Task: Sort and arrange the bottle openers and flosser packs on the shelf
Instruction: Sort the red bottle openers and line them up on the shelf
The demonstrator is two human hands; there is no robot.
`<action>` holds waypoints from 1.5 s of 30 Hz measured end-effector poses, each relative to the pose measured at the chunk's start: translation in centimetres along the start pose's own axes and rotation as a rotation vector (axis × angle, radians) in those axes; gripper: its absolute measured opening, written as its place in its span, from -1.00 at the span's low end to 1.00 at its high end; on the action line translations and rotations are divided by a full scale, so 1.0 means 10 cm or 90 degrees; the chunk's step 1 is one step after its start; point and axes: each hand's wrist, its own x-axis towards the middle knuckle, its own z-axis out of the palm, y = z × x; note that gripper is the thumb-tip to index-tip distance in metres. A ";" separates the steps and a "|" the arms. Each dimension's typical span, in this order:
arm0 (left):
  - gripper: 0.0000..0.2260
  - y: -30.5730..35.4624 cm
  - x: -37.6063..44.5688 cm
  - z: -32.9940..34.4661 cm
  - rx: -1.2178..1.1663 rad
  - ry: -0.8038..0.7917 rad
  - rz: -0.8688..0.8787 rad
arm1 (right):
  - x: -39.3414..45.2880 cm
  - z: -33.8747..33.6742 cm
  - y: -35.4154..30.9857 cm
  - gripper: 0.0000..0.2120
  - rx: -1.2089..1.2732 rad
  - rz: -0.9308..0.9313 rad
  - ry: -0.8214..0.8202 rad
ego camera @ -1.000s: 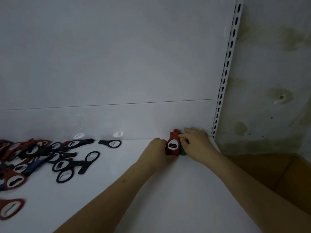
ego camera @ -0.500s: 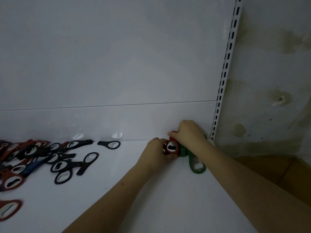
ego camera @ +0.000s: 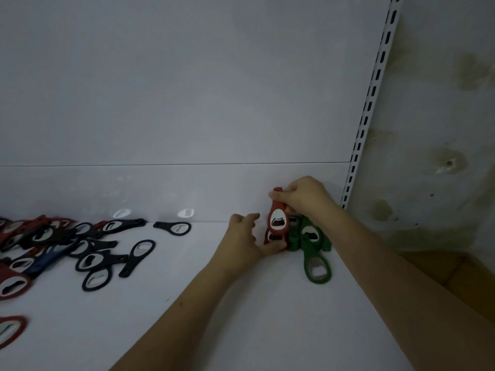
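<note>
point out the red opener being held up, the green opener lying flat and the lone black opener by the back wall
red bottle opener (ego camera: pixel 278 219), head view, its metal-lined head
green bottle opener (ego camera: pixel 317 270), head view, its ring end
lone black bottle opener (ego camera: pixel 175 227), head view, its oval head

Head view — close, angled down at shelf (ego camera: pixel 267 317).

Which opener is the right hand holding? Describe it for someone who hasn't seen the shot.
Follow the slotted upright down to the shelf's back right corner, where both hands meet. The right hand pinches the red bottle opener by its narrow end, standing it up. Green openers sit to its right; it is the only raised one.
</note>
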 end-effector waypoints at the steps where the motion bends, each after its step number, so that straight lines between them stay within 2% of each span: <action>1: -0.29 0.03 0.00 -0.08 -0.040 0.016 -0.005 | -0.03 -0.01 -0.03 -0.66 0.050 0.006 -0.013; 3: -0.42 0.10 -0.01 -0.22 -0.118 0.044 0.011 | -0.13 0.02 -0.08 -0.70 0.180 0.032 -0.079; 6: -0.71 0.13 -0.09 -0.31 -0.058 0.058 0.086 | -0.29 0.09 -0.13 -0.64 0.340 0.073 -0.194; 8: -0.82 0.08 -0.11 -0.33 0.012 0.059 0.099 | -0.35 0.07 -0.11 -0.62 0.331 0.061 -0.205; 10: -0.86 -0.02 -0.09 -0.33 0.066 0.065 0.072 | -0.43 -0.03 0.00 -0.65 0.202 0.017 -0.115; 12: -0.85 -0.13 -0.05 -0.32 0.119 0.077 0.019 | -0.58 -0.17 0.22 -0.67 -0.043 -0.029 0.049; 13: -0.84 -0.18 -0.03 -0.30 0.142 0.082 -0.004 | -0.68 -0.21 0.34 -0.66 -0.154 -0.038 0.099; 16: -0.79 -0.26 0.02 -0.19 0.183 0.090 -0.049 | -1.00 -0.15 0.64 -0.57 -0.303 -0.011 0.087; 20: -0.73 -0.29 0.06 -0.10 0.275 0.051 -0.076 | -1.15 0.09 0.81 -0.47 -0.315 -0.048 0.077; 24: -0.71 -0.33 0.01 -0.01 0.275 0.072 -0.059 | -1.14 0.17 0.85 -0.67 -0.322 -0.059 0.075; 26: -0.70 -0.35 -0.01 0.01 0.263 0.080 -0.045 | -1.15 0.16 0.87 -0.69 -0.311 -0.064 0.101; 31: -0.50 -0.38 -0.06 -0.02 0.168 0.066 -0.067 | -1.01 0.01 0.76 -0.72 -0.262 -0.080 0.191; 36: -0.46 -0.44 -0.08 -0.10 0.130 0.030 -0.068 | -0.68 -0.03 0.62 -0.67 -0.348 -0.080 0.212; 45: -0.47 -0.52 -0.02 -0.12 0.109 0.051 -0.052 | -0.56 0.04 0.68 -0.54 -0.429 -0.069 0.178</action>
